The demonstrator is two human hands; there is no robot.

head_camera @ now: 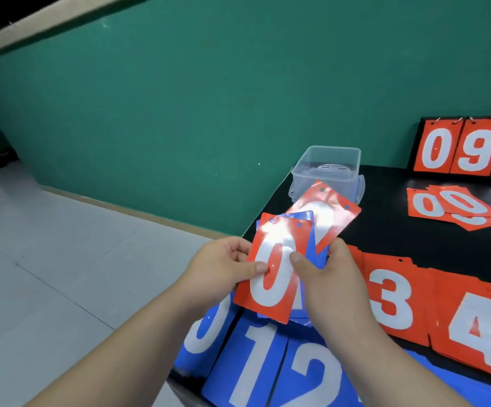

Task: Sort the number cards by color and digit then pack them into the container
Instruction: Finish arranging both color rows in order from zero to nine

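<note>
Glare washes out the rear red card (328, 211), so its digit is unreadable, and a blue card (316, 252) behind the front one is mostly hidden. Left grip (219, 270) and right grip (329, 280) both pinch the fan, red 0 (273, 293) in front, over the black counter (385, 230). The clear container (326, 168) stands just beyond. Blue 2 (312, 380) and red 4 (479, 333) are cropped. Green wall (179, 113), pale floor (47, 245).

A fanned bundle of number cards (309, 230) – a red 0 card (267, 289) in front – is gripped by the left hand (220, 268) and right hand (332, 283) above a black table (400, 230). A clear container (326, 168) is seen just beyond; red piles (391, 298) and blue cards (256, 365) are laid out nearby.
</note>
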